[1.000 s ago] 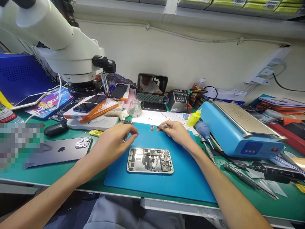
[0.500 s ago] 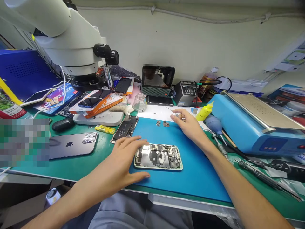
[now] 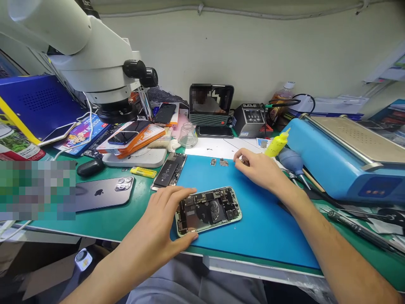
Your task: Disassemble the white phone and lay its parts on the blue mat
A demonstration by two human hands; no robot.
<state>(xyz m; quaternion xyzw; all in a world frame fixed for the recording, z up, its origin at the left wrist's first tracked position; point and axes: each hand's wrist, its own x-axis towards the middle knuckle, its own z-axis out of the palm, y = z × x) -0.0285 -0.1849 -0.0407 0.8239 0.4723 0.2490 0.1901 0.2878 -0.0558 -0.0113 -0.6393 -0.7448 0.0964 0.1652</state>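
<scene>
An opened phone body (image 3: 205, 211), its circuit boards and round coil area exposed, rests on the blue mat (image 3: 262, 230). My left hand (image 3: 164, 215) is closed around its left end, fingers at the far edge and thumb at the near edge. My right hand (image 3: 257, 169) lies at the mat's far side with curled fingers. Whatever sits between those fingertips is too small and hidden to make out. Just left of it are a small metal plate (image 3: 224, 162) and another small part (image 3: 213, 161). A phone screen assembly (image 3: 169, 171) with a black battery-like panel lies behind my left hand.
A microscope (image 3: 95, 71) overhangs the left side. Around the mat are a grey phone (image 3: 104, 193), a yellow lighter (image 3: 143, 172), a glass jar (image 3: 187, 135), a yellow bottle (image 3: 276, 145), a blower bulb (image 3: 291, 161), a blue heating plate machine (image 3: 335, 169) and screwdrivers (image 3: 357, 230).
My left hand has taken hold of the phone body, which has turned slightly and now looks darker. My right hand has shifted a little toward me, its fingers more curled. The camera view has moved slightly.
</scene>
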